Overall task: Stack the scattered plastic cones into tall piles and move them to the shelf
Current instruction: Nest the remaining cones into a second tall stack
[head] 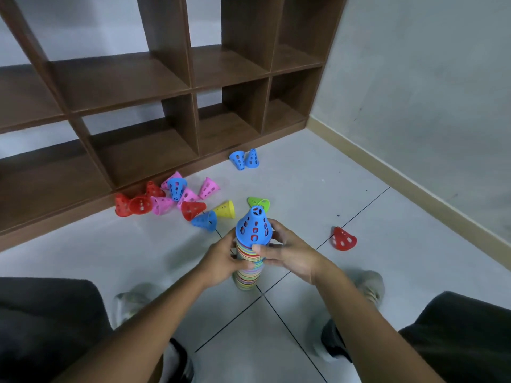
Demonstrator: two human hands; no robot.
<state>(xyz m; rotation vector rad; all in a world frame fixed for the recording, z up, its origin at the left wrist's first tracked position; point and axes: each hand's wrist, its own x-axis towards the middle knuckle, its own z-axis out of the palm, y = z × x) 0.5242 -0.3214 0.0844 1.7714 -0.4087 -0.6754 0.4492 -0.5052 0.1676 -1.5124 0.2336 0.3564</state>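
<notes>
A tall stack of cones (249,275) with many-coloured rims stands on the floor tiles between my feet, topped by a blue cone (253,225) with holes. My left hand (221,258) grips the stack from the left. My right hand (287,251) grips it from the right, thumb across the rims just under the blue cone. Loose cones lie beyond: a cluster of red, pink and blue ones (166,197), a yellow cone (225,209), a green cone (258,202), two blue cones (244,159) by the shelf foot, and a lone red cone (343,239) to the right.
A brown wooden shelf (193,89) with open square compartments stands along the back wall. A grey wall with a beige skirting board (401,178) runs along the right. My knees and shoes (130,305) frame the stack at the bottom.
</notes>
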